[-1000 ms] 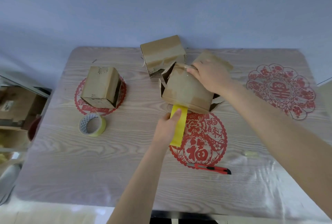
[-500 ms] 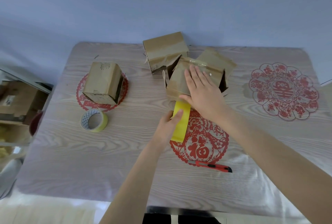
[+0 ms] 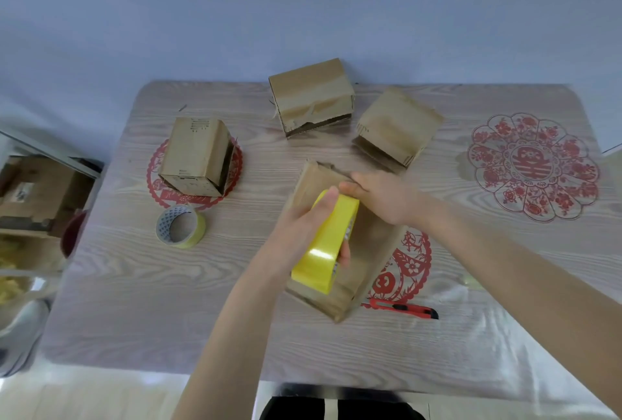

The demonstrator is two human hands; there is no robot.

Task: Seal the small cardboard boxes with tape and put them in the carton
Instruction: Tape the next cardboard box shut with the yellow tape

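A small brown cardboard box (image 3: 370,261) lies in the middle of the table, close to me. My left hand (image 3: 303,234) grips a yellow tape roll (image 3: 326,244) pressed on the box's top. My right hand (image 3: 383,197) rests on the far end of that box, fingers flat. Three more small boxes stand farther back: one at the left (image 3: 197,155), one at the far middle (image 3: 311,96) and one to its right (image 3: 399,126). A carton (image 3: 30,194) shows at the left beside the table.
A second, nearly used tape roll (image 3: 180,226) lies left of my hands. A red utility knife (image 3: 402,308) lies near the front, right of the box. The wooden table (image 3: 134,301) carries red paper-cut decorations (image 3: 535,167). A wall stands behind.
The box came toward me and now lies flat. My left hand lifted the yellow roll from the table onto the box top. My right hand moved to the box's far end.
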